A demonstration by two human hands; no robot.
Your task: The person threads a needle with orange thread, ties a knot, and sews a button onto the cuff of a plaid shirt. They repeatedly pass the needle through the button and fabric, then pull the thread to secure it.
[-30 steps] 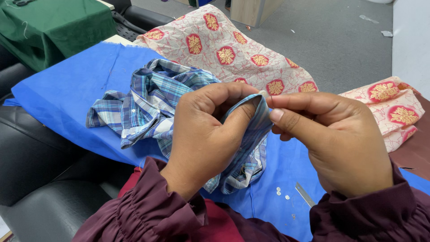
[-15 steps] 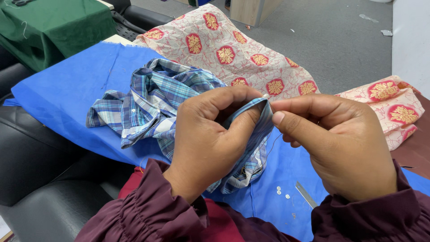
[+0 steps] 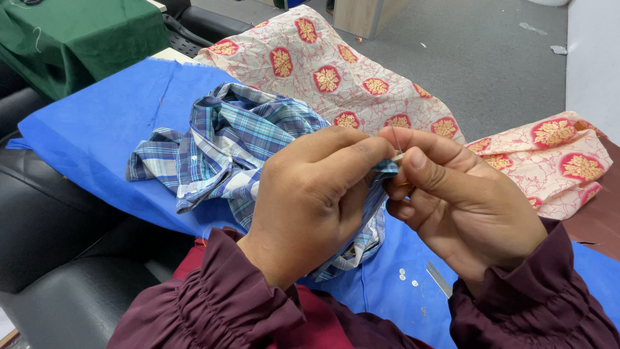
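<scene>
The blue plaid shirt point(image 3: 226, 145) lies crumpled on the blue cloth point(image 3: 97, 129), its near edge pinched in the left hand point(image 3: 310, 200); the right hand point(image 3: 458, 200) grips a thin needle point(image 3: 395, 139) there.

Bright, even light from above; soft shadows lie under the hands point(image 3: 387, 200). No glare. Focus is sharp throughout, edges slightly stretched.
</scene>
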